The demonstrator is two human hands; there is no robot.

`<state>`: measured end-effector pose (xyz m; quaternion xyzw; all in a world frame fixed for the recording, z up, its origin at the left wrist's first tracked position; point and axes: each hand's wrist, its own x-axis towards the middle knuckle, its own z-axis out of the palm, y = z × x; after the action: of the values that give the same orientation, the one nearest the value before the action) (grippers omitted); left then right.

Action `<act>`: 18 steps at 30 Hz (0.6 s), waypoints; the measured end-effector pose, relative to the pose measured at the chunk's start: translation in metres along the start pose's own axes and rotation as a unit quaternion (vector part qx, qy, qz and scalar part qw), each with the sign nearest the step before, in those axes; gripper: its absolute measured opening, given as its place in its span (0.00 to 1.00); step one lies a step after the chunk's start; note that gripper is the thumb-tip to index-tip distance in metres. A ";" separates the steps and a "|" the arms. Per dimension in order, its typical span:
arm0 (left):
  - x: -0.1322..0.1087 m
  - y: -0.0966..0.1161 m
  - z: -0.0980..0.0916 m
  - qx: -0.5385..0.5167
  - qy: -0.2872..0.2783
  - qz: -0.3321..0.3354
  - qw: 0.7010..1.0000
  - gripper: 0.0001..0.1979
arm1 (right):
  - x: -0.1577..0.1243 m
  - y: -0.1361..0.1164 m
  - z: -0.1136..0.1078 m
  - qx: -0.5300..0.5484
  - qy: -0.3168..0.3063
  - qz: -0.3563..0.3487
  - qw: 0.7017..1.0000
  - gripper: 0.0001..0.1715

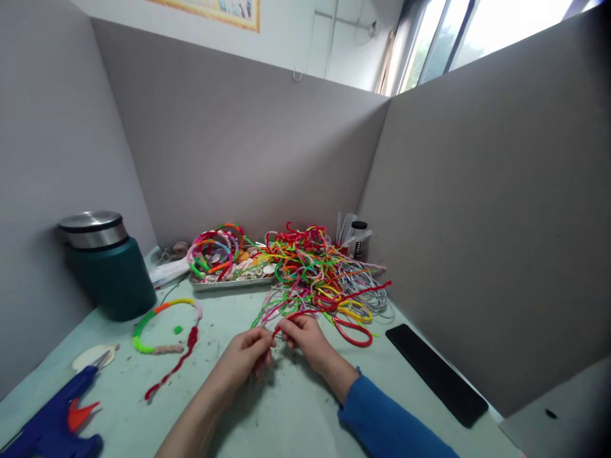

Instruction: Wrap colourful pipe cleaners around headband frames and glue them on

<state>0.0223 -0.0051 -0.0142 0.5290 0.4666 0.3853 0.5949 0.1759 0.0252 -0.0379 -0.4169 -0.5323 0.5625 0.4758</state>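
Observation:
A red pipe cleaner (305,312) runs between my two hands above the front of the table. My left hand (251,353) pinches its near end between thumb and fingertips. Close beside it, my right hand (305,340) grips the same pipe cleaner with thumb and forefinger. From there the red strand trails back to the right toward the pile; where it stops is hard to make out. To the left lies a ring wrapped in coloured pipe cleaners (139,334), open at its lower right, with a loose dark red tail (179,364) hanging from it.
A tangled heap of pipe cleaners (305,261) and scissors with red handles (356,334) lie beyond my right hand. Behind are a tray (233,284) with wrapped rings, a teal flask (112,273) and grey partitions. A blue glue gun (57,413) and black phone-like slab (436,375) flank me.

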 end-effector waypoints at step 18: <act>0.000 0.002 -0.011 -0.027 0.007 0.011 1.000 0.29 | -0.005 -0.001 0.000 -0.040 -0.117 0.050 0.991 0.22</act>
<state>0.0119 -0.0020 -0.0127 0.5149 0.4545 0.4078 0.6017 0.1766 0.0205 -0.0369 -0.3928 -0.5852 0.6086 0.3646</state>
